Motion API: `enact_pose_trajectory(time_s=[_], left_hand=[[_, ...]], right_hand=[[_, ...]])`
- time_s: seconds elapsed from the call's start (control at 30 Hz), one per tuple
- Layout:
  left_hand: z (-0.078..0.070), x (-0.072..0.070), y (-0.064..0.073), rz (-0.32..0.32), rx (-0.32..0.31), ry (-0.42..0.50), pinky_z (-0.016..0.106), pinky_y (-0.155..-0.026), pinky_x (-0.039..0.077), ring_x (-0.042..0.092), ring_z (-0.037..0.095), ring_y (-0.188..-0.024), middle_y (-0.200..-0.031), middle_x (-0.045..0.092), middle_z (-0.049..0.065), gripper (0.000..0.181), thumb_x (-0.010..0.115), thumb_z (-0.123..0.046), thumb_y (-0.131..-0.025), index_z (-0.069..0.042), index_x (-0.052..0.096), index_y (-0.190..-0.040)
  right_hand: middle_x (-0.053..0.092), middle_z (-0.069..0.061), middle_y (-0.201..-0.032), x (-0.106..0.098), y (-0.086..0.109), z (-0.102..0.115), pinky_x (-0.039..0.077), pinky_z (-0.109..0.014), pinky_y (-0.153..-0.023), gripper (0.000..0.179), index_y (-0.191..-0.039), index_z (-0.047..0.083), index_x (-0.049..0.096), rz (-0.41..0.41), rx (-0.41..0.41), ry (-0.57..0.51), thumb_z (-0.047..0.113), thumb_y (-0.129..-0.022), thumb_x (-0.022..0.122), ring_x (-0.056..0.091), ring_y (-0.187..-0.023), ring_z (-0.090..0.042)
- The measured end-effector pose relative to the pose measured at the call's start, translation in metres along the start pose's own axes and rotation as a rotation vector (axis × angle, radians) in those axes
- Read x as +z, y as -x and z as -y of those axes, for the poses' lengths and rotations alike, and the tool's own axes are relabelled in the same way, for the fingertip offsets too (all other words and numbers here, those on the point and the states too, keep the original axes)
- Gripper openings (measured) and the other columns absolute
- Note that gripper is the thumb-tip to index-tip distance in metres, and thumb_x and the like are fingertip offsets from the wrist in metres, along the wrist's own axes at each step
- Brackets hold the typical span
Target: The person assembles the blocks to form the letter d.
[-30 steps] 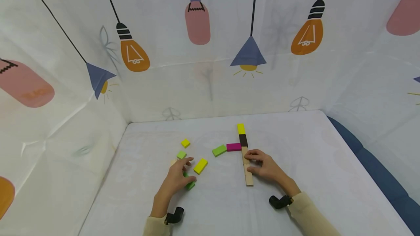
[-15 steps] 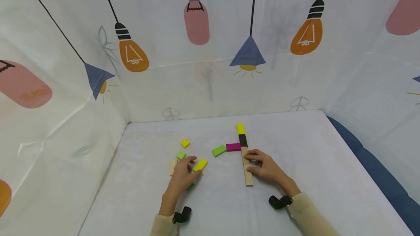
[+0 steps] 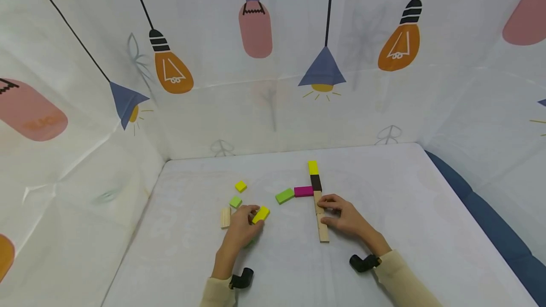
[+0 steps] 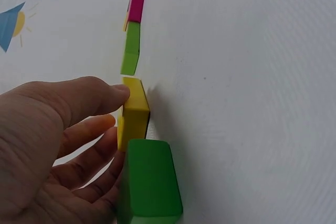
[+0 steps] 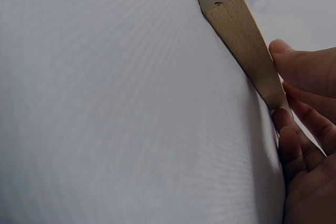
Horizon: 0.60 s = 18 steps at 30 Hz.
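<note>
In the head view my left hand [image 3: 240, 232] has thumb and fingers on opposite sides of a yellow block [image 3: 262, 213], pinching it where it lies on the table. A green block [image 4: 152, 179] stands just beside that hand, mostly covered by it in the head view. My right hand [image 3: 349, 219] touches the right side of a row of two plain wooden blocks [image 3: 323, 231], thumb on the nearer one, fingertips by the farther one. Above them the row continues with a black block [image 3: 316, 183] and a yellow one [image 3: 313, 167]. A magenta block [image 3: 304, 191] and light green block [image 3: 285, 196] branch left.
Left of the left hand lie a plain wooden piece [image 3: 225, 218], a small light green block [image 3: 236, 202] and a small yellow block [image 3: 241, 186]. The white table [image 3: 170, 250] meets a patterned cloth wall at the back. Something dark blue [image 3: 490, 217] lies beyond the right edge.
My left hand has moved right from over the green block to the yellow block, and its fingers have closed in on it. The right hand has stayed put.
</note>
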<state>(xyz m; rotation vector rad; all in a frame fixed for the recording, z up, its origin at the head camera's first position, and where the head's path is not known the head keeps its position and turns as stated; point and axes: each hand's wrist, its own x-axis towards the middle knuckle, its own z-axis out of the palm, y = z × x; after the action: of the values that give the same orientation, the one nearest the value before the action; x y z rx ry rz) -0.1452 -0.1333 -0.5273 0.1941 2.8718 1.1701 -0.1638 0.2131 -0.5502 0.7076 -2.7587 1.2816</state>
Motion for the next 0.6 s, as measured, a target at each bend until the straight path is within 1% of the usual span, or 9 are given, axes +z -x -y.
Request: enact_pose_trajectory(time_s=[0.1,0.27,0.37,0.53,0.6], left_hand=[[-0.001,0.001,0.0,-0.001,-0.008,-0.008,0.03,-0.076,0.054,0.058,0.014,-0.085,-0.105,0.068,0.007,0.035,0.079,-0.014,-0.087,-0.005,0.071,-0.12],[-0.002,0.002,0.0,-0.018,0.006,-0.028,0.03,-0.076,0.054,0.059,0.014,-0.085,-0.103,0.068,0.006,0.032,0.08,-0.013,-0.086,-0.005,0.073,-0.117],[-0.004,0.003,-0.001,-0.032,0.016,-0.029,0.029,-0.075,0.053,0.059,0.013,-0.084,-0.102,0.068,0.006,0.031,0.08,-0.012,-0.086,-0.005,0.074,-0.115],[-0.009,0.003,-0.002,-0.058,0.008,-0.02,0.026,-0.072,0.051,0.057,0.012,-0.082,-0.102,0.068,0.005,0.031,0.08,-0.013,-0.086,-0.006,0.074,-0.115],[-0.011,0.002,-0.003,-0.071,0.014,-0.02,0.025,-0.07,0.05,0.056,0.013,-0.081,-0.103,0.068,0.005,0.031,0.08,-0.013,-0.085,-0.006,0.075,-0.116]], right_hand=[[0.064,-0.007,-0.13,0.001,0.0,0.0,0.051,-0.051,-0.104,0.043,-0.126,0.006,0.074,0.002,0.002,0.001,0.021,-0.086,0.082,0.06,-0.124,-0.033],[0.064,-0.007,-0.13,0.001,0.0,-0.001,0.051,-0.052,-0.104,0.044,-0.126,0.006,0.074,0.001,0.0,-0.007,0.021,-0.086,0.083,0.06,-0.124,-0.033],[0.064,-0.007,-0.13,0.001,0.0,-0.001,0.051,-0.052,-0.104,0.044,-0.126,0.006,0.073,-0.001,-0.003,-0.006,0.022,-0.086,0.083,0.06,-0.124,-0.033],[0.064,-0.007,-0.13,0.001,-0.001,-0.002,0.052,-0.05,-0.103,0.044,-0.126,0.006,0.073,-0.001,-0.005,-0.008,0.021,-0.086,0.083,0.06,-0.124,-0.033],[0.064,-0.007,-0.13,0.001,0.0,-0.003,0.052,-0.049,-0.103,0.044,-0.126,0.006,0.073,0.002,-0.001,-0.007,0.021,-0.086,0.083,0.06,-0.124,-0.033]])
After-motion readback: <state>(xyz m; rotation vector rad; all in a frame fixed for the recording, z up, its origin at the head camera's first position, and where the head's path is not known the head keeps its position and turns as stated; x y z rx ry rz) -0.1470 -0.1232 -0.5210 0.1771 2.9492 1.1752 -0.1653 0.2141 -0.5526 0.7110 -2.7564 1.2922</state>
